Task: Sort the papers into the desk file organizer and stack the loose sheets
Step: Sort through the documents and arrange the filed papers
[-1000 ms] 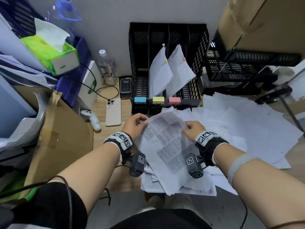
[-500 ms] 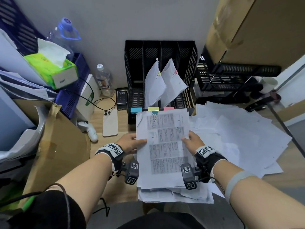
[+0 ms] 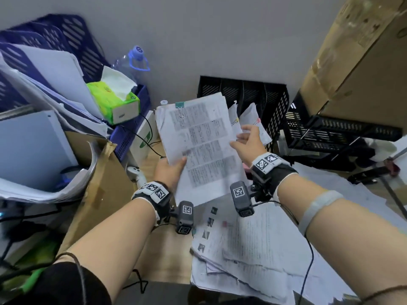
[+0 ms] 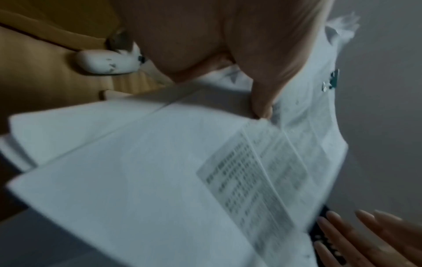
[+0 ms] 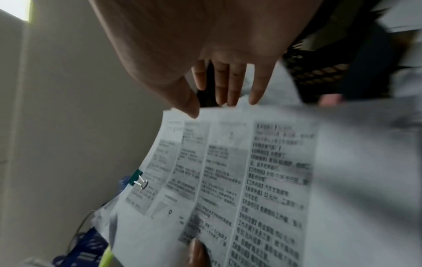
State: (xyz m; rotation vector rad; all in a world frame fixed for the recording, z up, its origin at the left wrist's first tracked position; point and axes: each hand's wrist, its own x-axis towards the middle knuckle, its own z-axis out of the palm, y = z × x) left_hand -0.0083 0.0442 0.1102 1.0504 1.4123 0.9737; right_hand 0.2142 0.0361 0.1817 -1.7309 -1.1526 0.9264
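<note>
The left hand (image 3: 170, 170) is pinching the clipped paper bundle (image 3: 200, 146) at its lower left edge, thumb on top, so the bundle is staying lifted above the tabletop (image 3: 169, 256). The right hand (image 3: 247, 143) is touching its right edge with straight, spread fingers, probably to guide it. The bundle's long axis is pointing away from the person, with the green binder clip (image 3: 179, 105) end toward the black file organizer (image 3: 275, 106), likely for going into a slot there.
</note>
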